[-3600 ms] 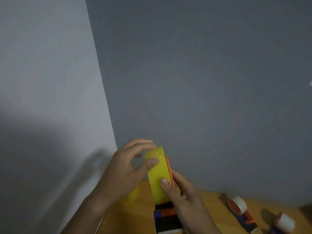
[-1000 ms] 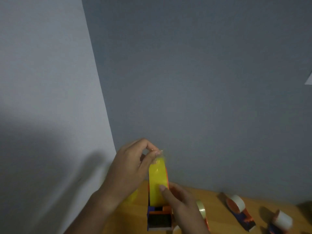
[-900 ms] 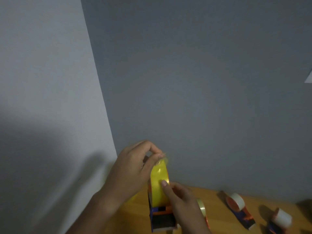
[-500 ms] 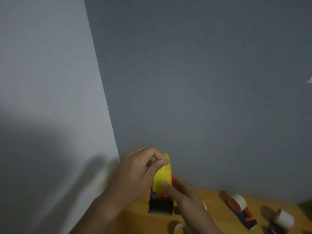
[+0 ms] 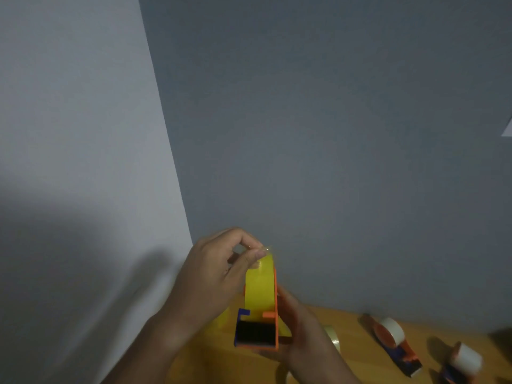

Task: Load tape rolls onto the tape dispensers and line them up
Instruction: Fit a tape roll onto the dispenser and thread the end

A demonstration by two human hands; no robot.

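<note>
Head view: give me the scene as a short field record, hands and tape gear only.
left hand: pinches the free tape end at the top of the yellow tape roll
right hand: grips the orange and blue tape dispenser from its right side
held dispenser: lifted above the wooden table, yellow roll mounted
loaded dispensers: two on the table at right, each with a whitish roll
loose clear roll: on the table behind the right hand, partly hidden
</note>
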